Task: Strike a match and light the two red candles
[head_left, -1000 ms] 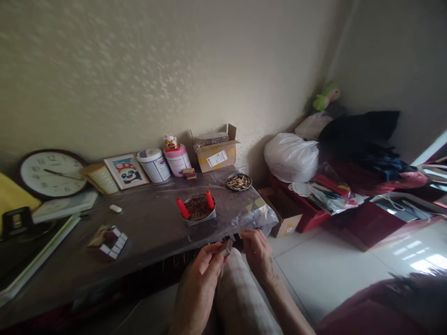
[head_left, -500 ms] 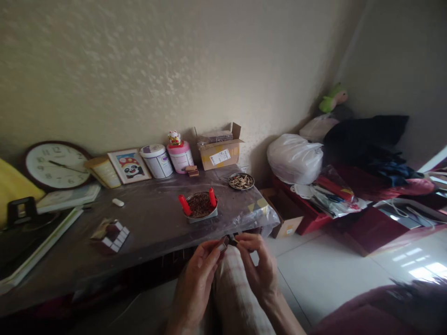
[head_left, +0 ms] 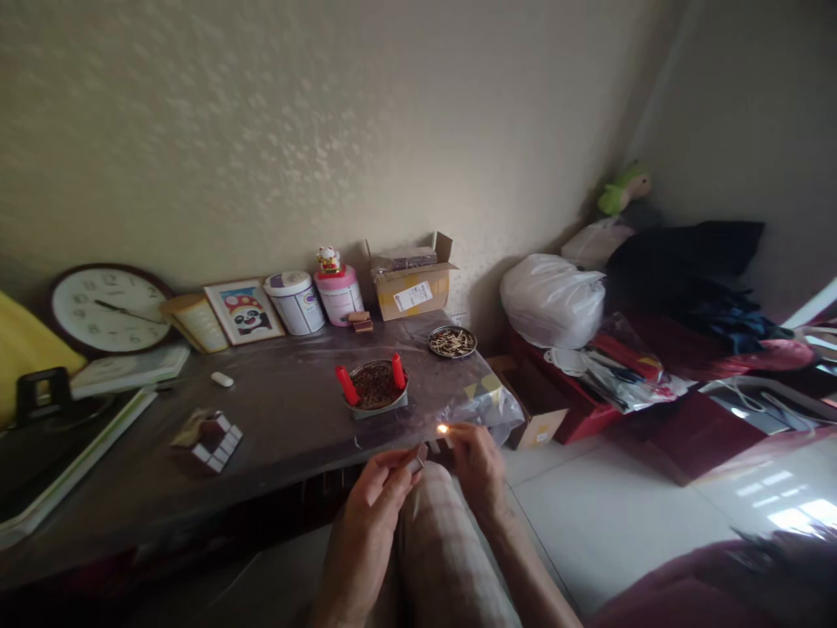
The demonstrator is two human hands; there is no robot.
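My left hand (head_left: 383, 484) is closed around a small matchbox (head_left: 418, 456) just above my knee. My right hand (head_left: 476, 462) pinches a match whose tip burns with a small flame (head_left: 443, 428) beside the table's front edge. Ahead on the dark table (head_left: 281, 419) stands a round dish of dark bits (head_left: 375, 386) with two red candles (head_left: 345, 385) upright at its sides. A second small dish with several matchsticks (head_left: 452, 341) sits further back to the right.
Along the wall stand a clock (head_left: 108, 310), a framed panda picture (head_left: 244, 311), two tubs (head_left: 296, 303), and a cardboard box (head_left: 411, 283). A puzzle cube (head_left: 213, 436) lies at the left. Bags, clothes and boxes (head_left: 621, 305) crowd the floor at right.
My right hand has drawn the match away from the matchbox, and its tip is now alight. The left hand has stayed with the matchbox.
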